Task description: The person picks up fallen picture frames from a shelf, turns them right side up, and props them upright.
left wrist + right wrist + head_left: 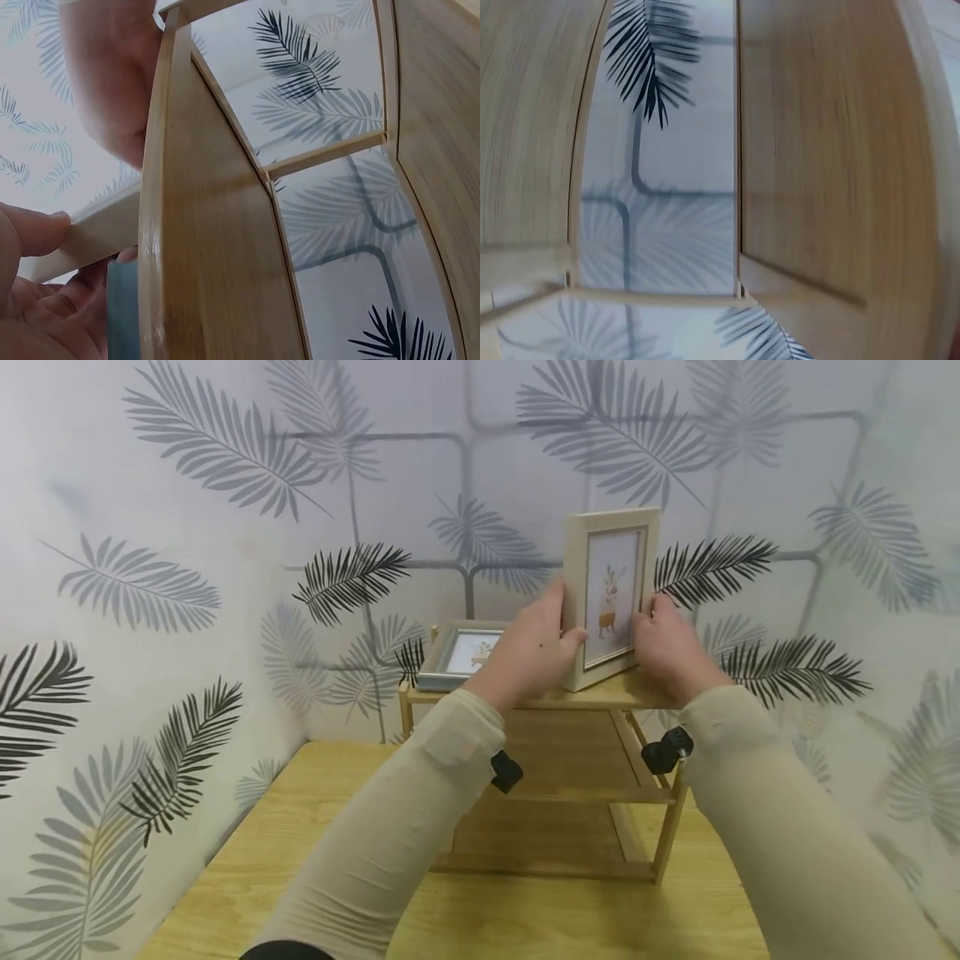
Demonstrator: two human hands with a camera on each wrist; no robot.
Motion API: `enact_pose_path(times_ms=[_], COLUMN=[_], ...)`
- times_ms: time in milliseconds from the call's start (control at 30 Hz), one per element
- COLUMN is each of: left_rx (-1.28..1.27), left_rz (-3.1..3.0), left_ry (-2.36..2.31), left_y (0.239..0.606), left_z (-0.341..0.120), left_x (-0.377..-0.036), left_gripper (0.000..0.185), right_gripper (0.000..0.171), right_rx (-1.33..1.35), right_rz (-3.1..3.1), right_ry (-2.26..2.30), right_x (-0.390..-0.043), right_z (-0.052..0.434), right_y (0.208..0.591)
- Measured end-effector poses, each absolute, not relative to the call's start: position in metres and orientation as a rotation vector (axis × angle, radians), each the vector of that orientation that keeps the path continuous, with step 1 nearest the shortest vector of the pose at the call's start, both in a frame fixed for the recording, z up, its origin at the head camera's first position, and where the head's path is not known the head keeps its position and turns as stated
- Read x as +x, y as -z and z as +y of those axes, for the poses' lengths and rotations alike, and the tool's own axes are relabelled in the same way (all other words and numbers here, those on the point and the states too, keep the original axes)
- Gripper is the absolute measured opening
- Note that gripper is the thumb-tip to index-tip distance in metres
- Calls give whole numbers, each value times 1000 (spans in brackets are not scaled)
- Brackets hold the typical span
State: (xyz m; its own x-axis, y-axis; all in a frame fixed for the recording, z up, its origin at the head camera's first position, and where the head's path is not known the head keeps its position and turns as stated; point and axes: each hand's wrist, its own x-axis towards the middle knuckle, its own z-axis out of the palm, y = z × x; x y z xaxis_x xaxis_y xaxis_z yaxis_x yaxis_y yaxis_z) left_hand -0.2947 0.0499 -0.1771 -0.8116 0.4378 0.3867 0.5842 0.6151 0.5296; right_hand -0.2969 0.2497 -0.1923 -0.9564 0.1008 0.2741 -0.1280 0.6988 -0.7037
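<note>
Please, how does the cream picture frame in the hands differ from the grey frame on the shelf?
The cream frame stands upright on the wooden shelf; the grey frame lies nearly flat. The left hand and right hand grip the cream frame's sides; nothing touches the grey frame. Both are on the top board and show a small plant print.

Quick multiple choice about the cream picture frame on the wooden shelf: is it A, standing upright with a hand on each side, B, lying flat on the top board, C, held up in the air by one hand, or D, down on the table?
A: the cream picture frame stands upright on the shelf top, with the left hand at its left edge and the right hand at its right edge.
</note>
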Motion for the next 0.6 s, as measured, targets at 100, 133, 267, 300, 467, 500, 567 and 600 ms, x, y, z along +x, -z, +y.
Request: enact_pose_path(times_ms=[100,133,267,300,467,500,567,600], left_rx=[-815,-807,-788,-781,-755,-752,-747,-744], left_rz=[-2651,-2661,-2682,-2690,-2714,-2715,-2716,-2718], left_ry=[964,956,953,955,976,977,969,962], left_y=[175,174,175,175,176,176,176,176], left_z=[48,48,48,48,49,49,49,48], left_x=[-297,-298,-300,-301,-303,-303,-304,-305], left_gripper=[80,80,78,77,74,73,72,71], right_gripper=[50,48,46,47,56,60,65,66], right_rx=[57,61,55,63,95,97,101,102], right_rz=[-2667,-2676,-2685,-2684,-2704,-2713,-2729,-2734], right_ry=[-1026,-998,-892,-880,-868,-873,-884,-891], right_x=[-298,-299,-301,-301,-297,-296,-294,-292], right_z=[256,258,266,267,276,278,280,281], right_y=[190,190,190,190,192,192,193,193])
